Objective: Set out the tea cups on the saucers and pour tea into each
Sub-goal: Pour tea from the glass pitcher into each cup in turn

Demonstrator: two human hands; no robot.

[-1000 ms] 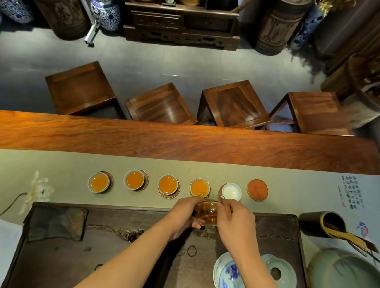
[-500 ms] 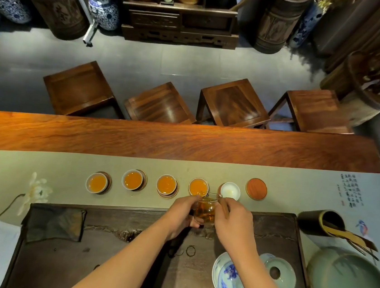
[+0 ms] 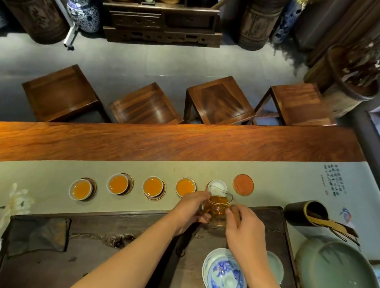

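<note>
Several white cups of amber tea stand on saucers in a row on the green runner, from the leftmost cup (image 3: 80, 189) to one (image 3: 185, 187) by my left hand. To its right an unfilled white cup (image 3: 217, 186) stands on a saucer. Further right a red-brown saucer (image 3: 243, 184) lies bare. A glass pitcher of tea (image 3: 217, 208) sits just behind the unfilled cup, its lip over the cup's near edge. My left hand (image 3: 190, 209) grips the pitcher's left side. My right hand (image 3: 244, 230) pinches its right side.
A blue-and-white lidded bowl (image 3: 224, 279) and a pale green lid (image 3: 275, 267) sit on the dark tea tray (image 3: 109, 260). A large green basin (image 3: 341, 284) is at right, a dark tube of tea tools (image 3: 304, 212) behind it, a folded dark cloth (image 3: 36, 233) at left.
Both hands have carried the glass pitcher a little right and forward, from beside the last filled cup towards the unfilled white cup.
</note>
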